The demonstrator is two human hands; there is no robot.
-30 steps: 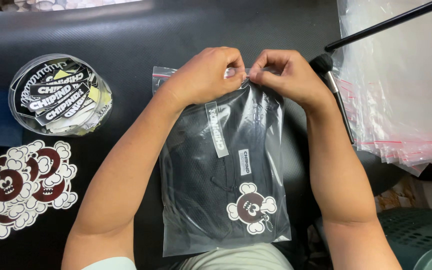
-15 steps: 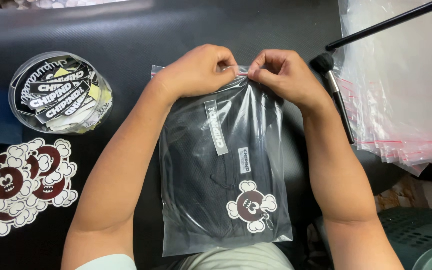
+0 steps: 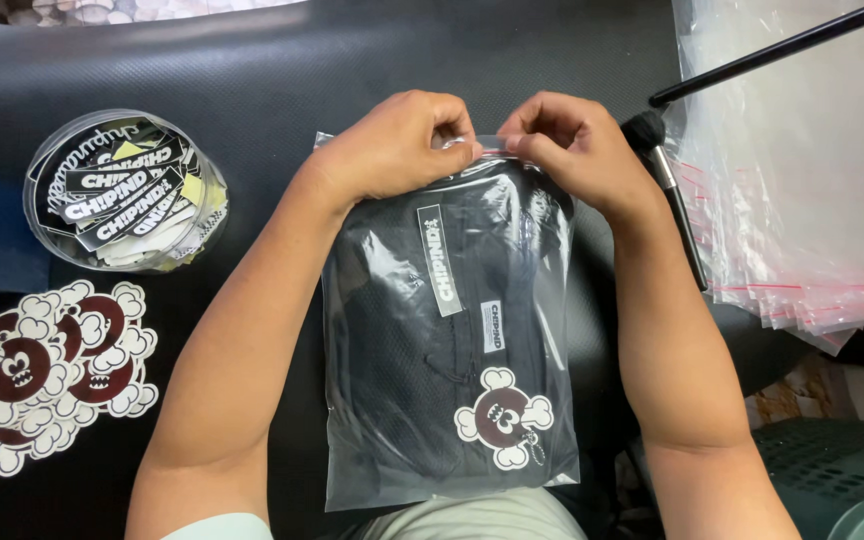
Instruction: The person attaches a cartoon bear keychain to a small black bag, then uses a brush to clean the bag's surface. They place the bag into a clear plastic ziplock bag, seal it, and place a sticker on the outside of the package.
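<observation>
Black padded surface [image 3: 252, 70] spreading wide beyond the bag toward the far edge, bare and open above both hands. Hemmed in on the left by a round clear tub of stickers [image 3: 124, 190], near the left forearm but apart from it, and below that a loose pile of cloud-shaped maroon stickers [image 3: 37, 372] reaching the left border. Crowded on the right: a stack of clear zip bags [image 3: 802, 200] with red seal lines, its near corner overhanging the surface edge, and a black rod [image 3: 782, 45] slanting across it, ending just beside the right wrist. Little spare room on that side; more between the left arm and the tub. Clear plastic bag [image 3: 447, 330] lying flat in the middle, long side running toward the body, bottom edge close to the lap, holding a folded black garment [image 3: 422, 380] with a white label strip and a maroon-and-white cloud figure near the lower right corner. Left hand [image 3: 392, 150] and right hand [image 3: 572, 145] both at the bag's far end, directly over the zip strip, fingertips curled tight and pinching the seal from either side, nearly touching each other at the centre. Forearms flanking the bag's long edges.
</observation>
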